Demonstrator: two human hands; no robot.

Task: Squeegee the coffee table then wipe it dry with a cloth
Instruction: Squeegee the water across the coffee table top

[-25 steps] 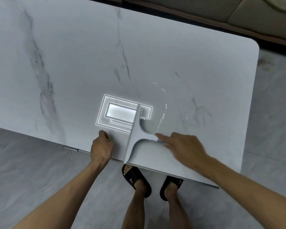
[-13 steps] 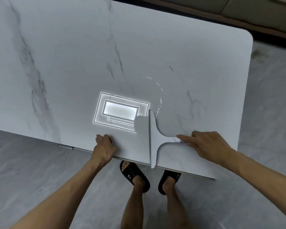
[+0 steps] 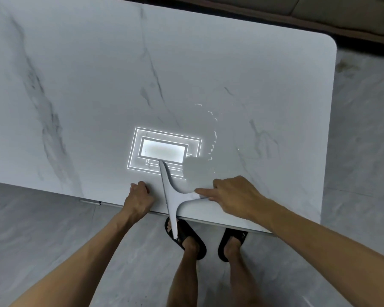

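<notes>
Squeegee (image 3: 170, 196) sits at the near edge of the coffee table (image 3: 208, 63), blade overhanging, its handle held by the right hand (image 3: 233, 193) while the left hand (image 3: 139, 197) rests fisted and empty beside it; droplets (image 3: 212, 138) remain and no cloth shows, so squeegeeing seems unfinished and drying unstarted.

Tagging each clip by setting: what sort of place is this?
Most likely a home living room: a low marble-look coffee table, sofa cushions just beyond it, and the person's black slippers on a stone-look floor.
</notes>
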